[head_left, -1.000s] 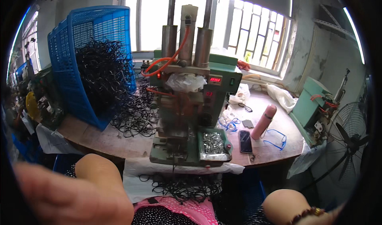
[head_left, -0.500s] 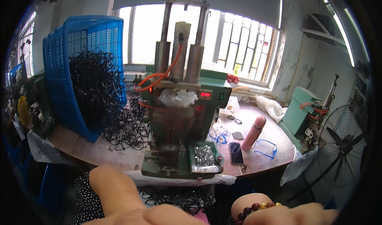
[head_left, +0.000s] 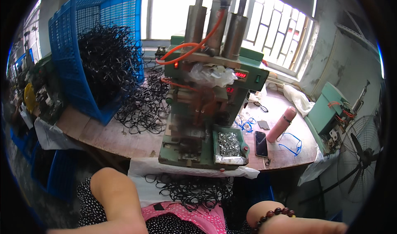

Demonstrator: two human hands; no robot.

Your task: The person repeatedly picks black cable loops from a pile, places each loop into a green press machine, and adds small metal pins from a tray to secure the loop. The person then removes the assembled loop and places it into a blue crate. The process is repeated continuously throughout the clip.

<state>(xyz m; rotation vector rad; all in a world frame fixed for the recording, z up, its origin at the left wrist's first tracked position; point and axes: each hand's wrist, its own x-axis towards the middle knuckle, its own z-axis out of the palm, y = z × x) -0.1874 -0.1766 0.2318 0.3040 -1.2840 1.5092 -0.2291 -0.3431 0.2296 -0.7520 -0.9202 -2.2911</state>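
Observation:
At the lower left edge, my left hand (head_left: 99, 228) shows only as a strip of skin below my bent arm; its fingers are hidden. My right hand (head_left: 314, 225), with a dark bead bracelet (head_left: 275, 214) at the wrist, is at the lower right edge, its fingers mostly cut off. Whatever either hand holds is not visible. Both are apart from the green press machine (head_left: 198, 145) on the table ahead. Many thin black loops (head_left: 194, 190) lie on white cloth at the table's front, above a pink apron (head_left: 206, 219). A tray of small metal pieces (head_left: 228, 145) sits on the machine's base.
A tilted blue basket (head_left: 66, 56) spills black cords (head_left: 144, 110) at the left. Right of the press are a phone (head_left: 261, 144), a pink bottle (head_left: 282, 124) and blue-rimmed glasses (head_left: 298, 145). A second green machine (head_left: 326, 106) and a fan (head_left: 362, 151) stand farther right.
The view has tilted down and shifted left, so the press sits higher and farther right. My left hand has moved out to the left, uncovering the apron; my right hand is lower.

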